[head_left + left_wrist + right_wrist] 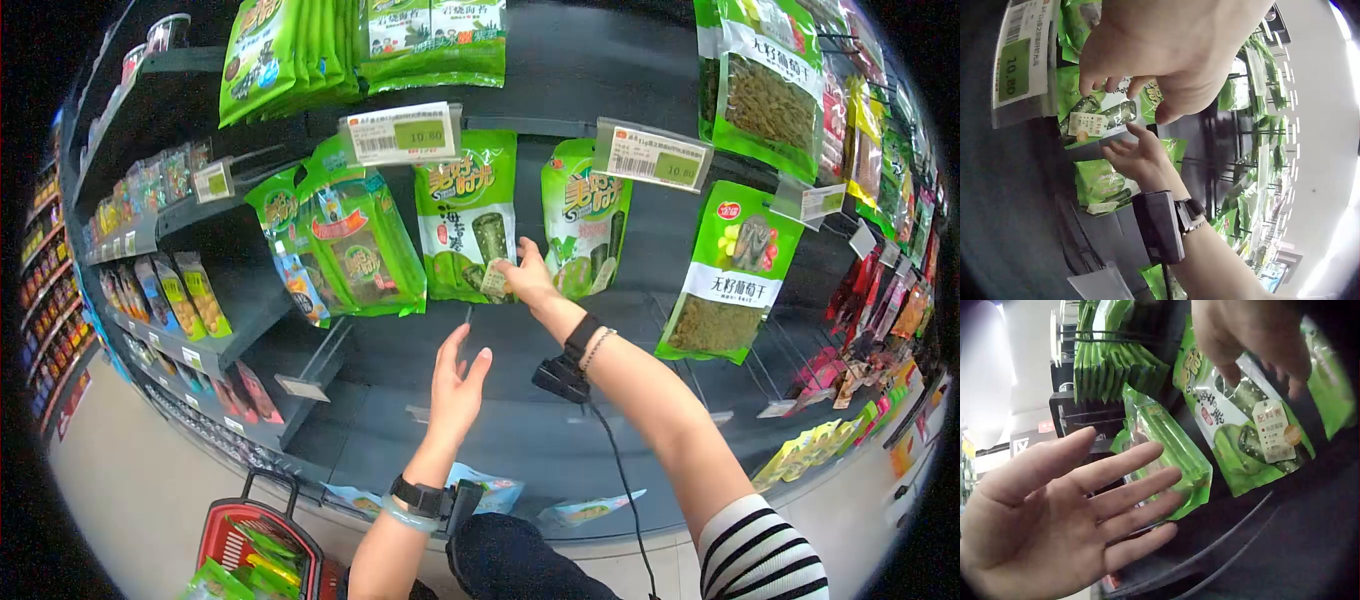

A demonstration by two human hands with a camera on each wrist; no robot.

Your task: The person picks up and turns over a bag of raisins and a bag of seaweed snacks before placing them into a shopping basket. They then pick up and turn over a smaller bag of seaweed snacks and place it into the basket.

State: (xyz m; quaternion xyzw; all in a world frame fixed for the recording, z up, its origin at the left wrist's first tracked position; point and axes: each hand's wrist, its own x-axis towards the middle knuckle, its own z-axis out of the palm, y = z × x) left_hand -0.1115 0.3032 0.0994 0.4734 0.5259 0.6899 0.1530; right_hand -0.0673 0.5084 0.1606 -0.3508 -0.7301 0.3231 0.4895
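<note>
A green and white bag of seaweed rolls (466,215) hangs on the shelf rack, with a small ingredient label (1274,432) printed near its lower corner. My right hand (530,275) is at the bag's lower right edge, fingers loosely bent and not closed round it. In the right wrist view, that hand (1254,337) overlaps the bag's upper part. Lower and to the left, my left hand (458,390) is raised with fingers extended and nothing in it. Its bare palm (1066,519) faces the camera in the right wrist view.
A similar green bag (585,220) hangs to the right, and bulkier seaweed packs (355,240) to the left. Price tags (403,134) jut out above. A raisin bag (735,270) hangs farther right. A red basket (215,525) stands at lower left. A black cable (632,490) trails from my right wrist.
</note>
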